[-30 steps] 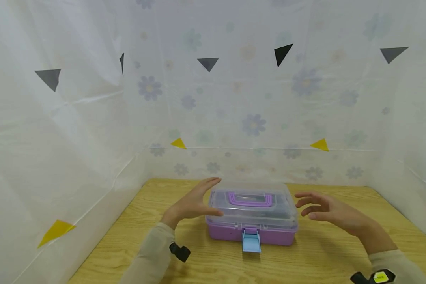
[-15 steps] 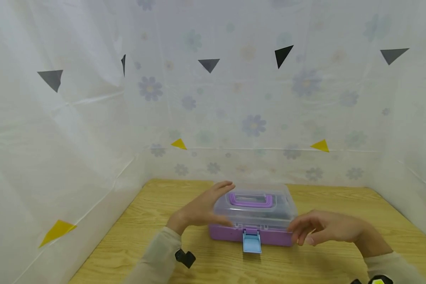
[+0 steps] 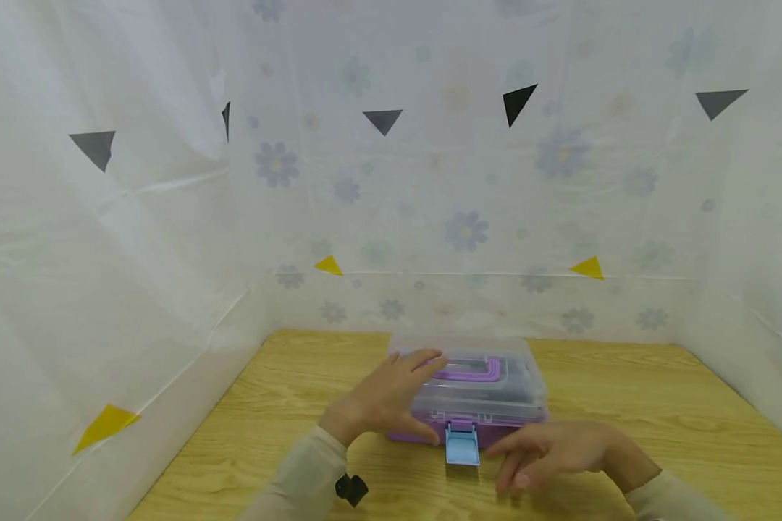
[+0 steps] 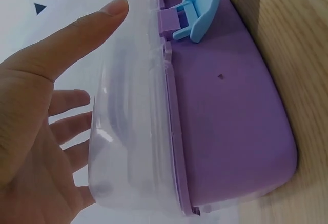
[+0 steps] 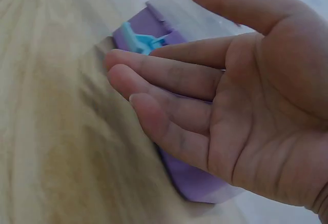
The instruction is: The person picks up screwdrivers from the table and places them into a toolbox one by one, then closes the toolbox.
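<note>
A storage box with a purple base [image 4: 230, 111] and a clear lid [image 3: 518, 391] sits on the table, lid down. A purple handle [image 3: 493, 369] lies on top. At the front a light blue latch [image 3: 462, 447] hangs flipped outward. My left hand [image 3: 391, 398] spreads around the lid's left side, thumb in front and fingers over the top; whether it touches is unclear. Just right of the latch is my right hand [image 3: 557, 450], fingers loosely bent and holding nothing. Its index fingertip is close to the latch [image 5: 137, 39]; contact cannot be made out.
The wood-grain table [image 3: 287, 376] extends on both sides of the box. Behind it hangs a white flowered sheet [image 3: 430, 181], and a white sheet [image 3: 137, 289] walls the left side. Grey, black and yellow triangles are stuck on the sheets.
My right hand has come from beside the box's right end, down and leftward to the front near the latch. My left hand has shifted right along the lid. The box stays about where it was.
</note>
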Motion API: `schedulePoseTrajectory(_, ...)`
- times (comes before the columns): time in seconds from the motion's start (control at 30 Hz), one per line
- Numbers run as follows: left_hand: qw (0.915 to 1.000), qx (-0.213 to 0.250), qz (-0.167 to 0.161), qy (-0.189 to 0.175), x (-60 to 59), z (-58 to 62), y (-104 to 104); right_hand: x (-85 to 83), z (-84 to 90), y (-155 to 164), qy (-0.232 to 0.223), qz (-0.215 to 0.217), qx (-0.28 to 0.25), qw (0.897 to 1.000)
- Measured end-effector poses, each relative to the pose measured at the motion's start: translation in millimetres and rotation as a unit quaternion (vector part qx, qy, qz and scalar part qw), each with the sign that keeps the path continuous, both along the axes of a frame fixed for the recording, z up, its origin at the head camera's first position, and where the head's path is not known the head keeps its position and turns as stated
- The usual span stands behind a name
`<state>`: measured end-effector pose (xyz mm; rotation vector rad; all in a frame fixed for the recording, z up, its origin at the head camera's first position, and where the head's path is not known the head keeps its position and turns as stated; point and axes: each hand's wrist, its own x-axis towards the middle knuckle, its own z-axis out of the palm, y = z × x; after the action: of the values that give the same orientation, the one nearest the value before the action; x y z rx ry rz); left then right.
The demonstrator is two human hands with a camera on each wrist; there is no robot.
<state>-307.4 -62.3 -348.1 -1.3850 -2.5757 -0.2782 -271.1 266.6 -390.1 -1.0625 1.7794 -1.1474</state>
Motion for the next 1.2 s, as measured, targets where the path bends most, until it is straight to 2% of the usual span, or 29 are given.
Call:
schedulePoseTrajectory(0.1, 0.9986, -0.024, 0.005, 0.047, 0.9, -5.9, 5, -1.5, -13.0, -4, -0.067, -0.017, -0.006, 0.998)
schedulePoseTrajectory(0.17, 0.9967, -0.037, 0.007, 0.071, 1.0, -10.1, 9, -2.7, -20.7, -6, -0.088, -0.036, -0.013, 0.995)
schedulePoseTrajectory(0.33, 0.9923, -0.068, 0.023, 0.101, 3.4, -17.2, 15, -5.7, -35.5, -12, -0.132, -0.074, -0.036, 0.988)
schedulePoseTrajectory(0.53, 0.9871, -0.078, 0.035, 0.136, 7.3, -20.9, 20, -6.8, -44.5, -18, -0.208, -0.081, -0.069, 0.972)
schedulePoseTrajectory(0.73, 0.9812, -0.085, 0.053, 0.165, 8.8, -23.4, 24, -7.3, -44.5, -21, -0.211, -0.073, -0.080, 0.971)
schedulePoseTrajectory(0.87, 0.9795, -0.089, 0.059, 0.171, 8.9, -23.8, 25, -7.4, -43.3, -22, -0.211, -0.069, -0.081, 0.972)
schedulePoseTrajectory(1.03, 0.9793, -0.091, 0.059, 0.171, 8.7, -23.8, 25, -8.3, -43.9, -23, -0.219, -0.069, -0.080, 0.970)
schedulePoseTrajectory(1.2, 0.9824, -0.092, 0.055, 0.153, 9.1, -22.6, 23, -8.0, -45.4, -22, -0.223, -0.073, -0.080, 0.969)
